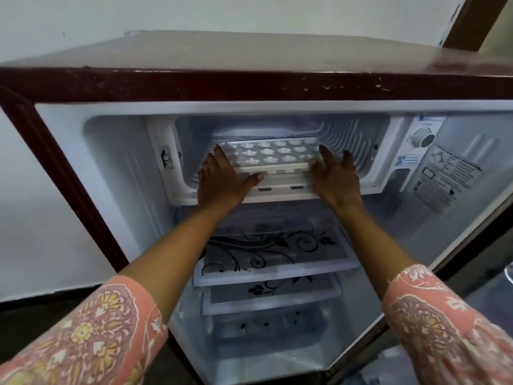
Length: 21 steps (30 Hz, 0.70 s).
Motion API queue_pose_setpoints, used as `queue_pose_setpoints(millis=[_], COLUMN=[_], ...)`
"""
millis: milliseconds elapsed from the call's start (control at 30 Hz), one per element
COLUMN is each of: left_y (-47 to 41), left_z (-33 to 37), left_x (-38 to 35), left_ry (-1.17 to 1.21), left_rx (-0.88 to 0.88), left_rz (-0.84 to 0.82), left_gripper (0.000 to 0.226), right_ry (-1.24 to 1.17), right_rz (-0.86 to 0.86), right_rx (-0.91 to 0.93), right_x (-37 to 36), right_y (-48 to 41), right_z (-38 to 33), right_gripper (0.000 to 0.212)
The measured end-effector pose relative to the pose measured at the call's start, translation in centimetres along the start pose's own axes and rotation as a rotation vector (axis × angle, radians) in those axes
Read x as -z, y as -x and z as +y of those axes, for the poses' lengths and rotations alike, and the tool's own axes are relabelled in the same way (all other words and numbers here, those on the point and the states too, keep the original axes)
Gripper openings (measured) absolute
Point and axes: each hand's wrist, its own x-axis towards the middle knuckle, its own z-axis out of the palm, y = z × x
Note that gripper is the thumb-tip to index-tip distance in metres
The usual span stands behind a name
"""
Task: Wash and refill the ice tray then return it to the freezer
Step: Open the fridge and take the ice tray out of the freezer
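Note:
The white ice tray [273,154] lies level inside the freezer compartment [349,132] at the top of the open fridge. Its moulded cells face up, and I cannot tell whether they hold water. My left hand [222,182] is at the tray's left end, fingers along its side and thumb under the front edge. My right hand [337,176] is at the right end, thumb on the front corner and fingers stretched beside it. The tray's front edge sits a little above the freezer floor.
The fridge has a dark red casing [249,81] and stands against a pale wall. Below the freezer are glass shelves [277,254] with a black floral print. A thermostat knob [424,138] and a printed label [444,176] are on the inner right side.

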Motion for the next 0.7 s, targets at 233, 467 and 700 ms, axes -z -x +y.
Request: queue_pose_setpoints(millis=[233, 467, 700], left_y=[-1.5, -1.0, 3.5], left_z=[-0.6, -1.3, -1.3], left_x=[-0.1, 0.1, 0.8], left_ry=[-0.039, 0.114, 0.291], left_rx=[0.015, 0.009, -0.026], left_rz=[-0.020, -0.020, -0.002], left_gripper=[0.086, 0.082, 0.083], right_ry=[-0.155, -0.233, -0.357], right_rz=[0.037, 0.107, 0.182], right_rx=[-0.037, -0.047, -0.045], right_x=[-0.2, 0.6, 2.1], right_y=[-1.5, 0.4, 5.4], right_z=[0.2, -0.3, -0.7], right_gripper=[0.044, 0.041, 0.045])
